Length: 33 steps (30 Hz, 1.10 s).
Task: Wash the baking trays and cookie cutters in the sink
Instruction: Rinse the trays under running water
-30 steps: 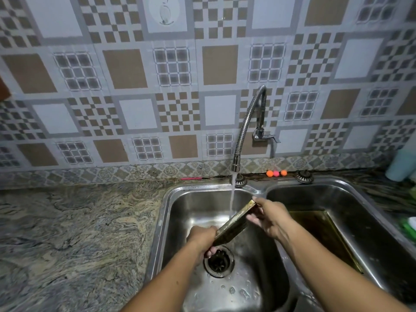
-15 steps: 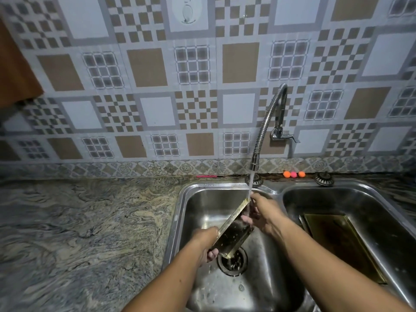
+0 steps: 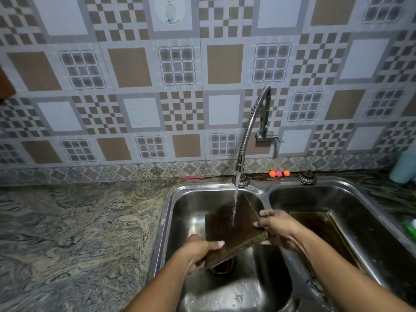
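Observation:
A dark, brownish baking tray (image 3: 234, 230) is held flat-side up over the left basin of a steel double sink (image 3: 171, 199). Water from the flexible tap (image 3: 247, 131) runs onto its surface. My left hand (image 3: 200, 251) grips the tray's near left corner, thumb on top. My right hand (image 3: 276, 228) holds its right edge, fingers curled around it. A second baking tray (image 3: 324, 230) lies in the right basin. The drain under the held tray is mostly hidden.
A marbled stone counter (image 3: 78, 233) stretches to the left of the sink. Three small orange and pink balls (image 3: 279, 173) and a sink plug (image 3: 307, 176) sit on the back ledge. A pale bottle (image 3: 403, 167) and a green item (image 3: 410, 228) stand at the far right.
The tray has turned from edge-on to broad face up under the stream. My right hand has shifted from its top end to its right edge. The camera has swung slightly.

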{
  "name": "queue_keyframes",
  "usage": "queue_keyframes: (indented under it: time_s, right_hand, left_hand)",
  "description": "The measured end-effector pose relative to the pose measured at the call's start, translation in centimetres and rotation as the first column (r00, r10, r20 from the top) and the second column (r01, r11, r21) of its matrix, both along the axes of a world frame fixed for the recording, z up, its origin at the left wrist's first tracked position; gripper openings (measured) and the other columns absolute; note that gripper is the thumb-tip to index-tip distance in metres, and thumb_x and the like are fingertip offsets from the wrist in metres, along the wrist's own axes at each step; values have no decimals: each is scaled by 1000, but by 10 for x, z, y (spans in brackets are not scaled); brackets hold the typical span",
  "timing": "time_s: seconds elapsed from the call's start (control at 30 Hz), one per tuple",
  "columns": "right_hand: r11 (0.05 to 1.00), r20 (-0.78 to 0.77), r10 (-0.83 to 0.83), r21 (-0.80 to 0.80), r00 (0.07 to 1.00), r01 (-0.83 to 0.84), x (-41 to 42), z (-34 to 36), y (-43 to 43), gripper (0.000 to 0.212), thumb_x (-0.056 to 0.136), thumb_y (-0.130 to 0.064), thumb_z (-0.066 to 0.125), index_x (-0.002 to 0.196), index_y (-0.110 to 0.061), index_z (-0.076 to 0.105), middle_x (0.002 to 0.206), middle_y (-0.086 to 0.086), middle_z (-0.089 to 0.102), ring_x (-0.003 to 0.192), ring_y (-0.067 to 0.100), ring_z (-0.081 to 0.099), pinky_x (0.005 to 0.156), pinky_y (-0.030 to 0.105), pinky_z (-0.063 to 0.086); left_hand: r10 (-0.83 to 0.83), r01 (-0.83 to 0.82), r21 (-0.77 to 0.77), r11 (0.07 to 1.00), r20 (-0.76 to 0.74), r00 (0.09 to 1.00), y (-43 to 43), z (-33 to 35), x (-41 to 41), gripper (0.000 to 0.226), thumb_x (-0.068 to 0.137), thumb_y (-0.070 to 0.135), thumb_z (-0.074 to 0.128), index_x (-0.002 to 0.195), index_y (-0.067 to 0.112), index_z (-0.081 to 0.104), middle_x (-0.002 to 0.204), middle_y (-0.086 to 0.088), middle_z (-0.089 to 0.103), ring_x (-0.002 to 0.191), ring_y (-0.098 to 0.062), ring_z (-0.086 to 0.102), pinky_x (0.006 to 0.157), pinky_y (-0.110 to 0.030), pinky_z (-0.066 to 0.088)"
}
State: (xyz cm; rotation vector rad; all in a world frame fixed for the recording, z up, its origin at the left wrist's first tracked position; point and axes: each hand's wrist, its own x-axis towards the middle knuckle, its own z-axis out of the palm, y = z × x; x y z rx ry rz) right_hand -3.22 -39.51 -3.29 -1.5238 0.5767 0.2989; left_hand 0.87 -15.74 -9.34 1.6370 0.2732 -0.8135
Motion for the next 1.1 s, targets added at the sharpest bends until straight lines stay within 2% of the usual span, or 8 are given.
queue_keyframes:
  time_s: [0.13, 0.37, 0.47, 0.57, 0.7, 0.87, 1.03, 1.1]
  right_hand:
    - [996, 21, 86, 28, 996, -86, -30, -19, -22, 44, 85, 14, 63, 117, -17, 59, 80, 15, 66, 72, 31, 67, 63, 47, 59]
    - [927, 97, 121, -368, 988, -77, -53, -42, -25, 74, 75, 7, 75, 125, -38, 45, 100, 14, 54, 79, 22, 57, 73, 41, 57]
    - [936, 162, 113, -348, 980, -51, -57, -36, -20, 84, 80, 12, 69, 138, -39, 34, 98, 13, 56, 81, 20, 62, 67, 27, 54]
    - [954, 222, 57, -300, 973, 12, -59, -33, -21, 84, 84, 12, 66, 142, -36, 30, 102, 16, 60, 88, 22, 66, 62, 21, 54]
    - [964, 296, 89, -266, 951, -7, -60, -21, -31, 59, 85, 8, 68, 131, -24, 50, 110, 19, 65, 89, 12, 70, 72, 22, 57]
    - [907, 482, 212, -420, 850, 13, -54, 2, -32, 40, 86, 6, 66, 120, -15, 63, 102, 5, 72, 97, 16, 68, 85, 25, 55]
    - [681, 468, 388, -726, 794, 95, -50, 7, -36, 49, 83, -17, 63, 127, -38, 56, 111, -19, 64, 102, 3, 61, 88, 23, 49]
    - [600, 448, 438, -791, 780, 117, -52, 9, -39, 52, 83, -17, 63, 130, -38, 54, 110, -22, 56, 102, 3, 57, 87, 19, 44]
  left_hand:
    - [43, -44, 2, 999, 135, 990, -8, -8, -7, 43, 77, 5, 85, 113, 14, 63, 93, -6, 78, 76, -17, 76, 63, -36, 63]
    - [-131, 58, 158, 986, 504, 854, -16, -16, -11, 95, 76, 19, 87, 145, 52, 29, 148, 4, 50, 132, -18, 53, 106, -45, 51]
    - [-239, 81, 277, 957, 603, 761, -19, -6, -11, 115, 79, 25, 85, 155, 56, 5, 163, 14, 26, 149, -14, 29, 118, -50, 36]
    - [-295, 87, 336, 938, 643, 707, -25, -1, -5, 120, 78, 27, 85, 150, 65, -4, 163, 14, 27, 147, -12, 32, 117, -49, 39]
    - [-235, 122, 230, 966, 572, 786, -34, -2, 3, 118, 77, 31, 86, 153, 60, 1, 152, 16, 45, 137, -8, 45, 113, -41, 45]
    - [-59, 70, -17, 997, 365, 929, -61, 1, -4, 89, 87, 45, 76, 158, 31, 25, 105, 5, 74, 98, -16, 73, 98, -41, 56]
    - [46, -3, -168, 986, 252, 967, -109, 34, -11, 92, 70, 86, 56, 148, 38, 44, 133, 0, 62, 100, -27, 72, 78, -45, 64]
    - [45, 11, -230, 973, 235, 971, -129, 47, -11, 97, 59, 95, 59, 134, 33, 60, 124, 0, 70, 100, -29, 73, 76, -49, 64]
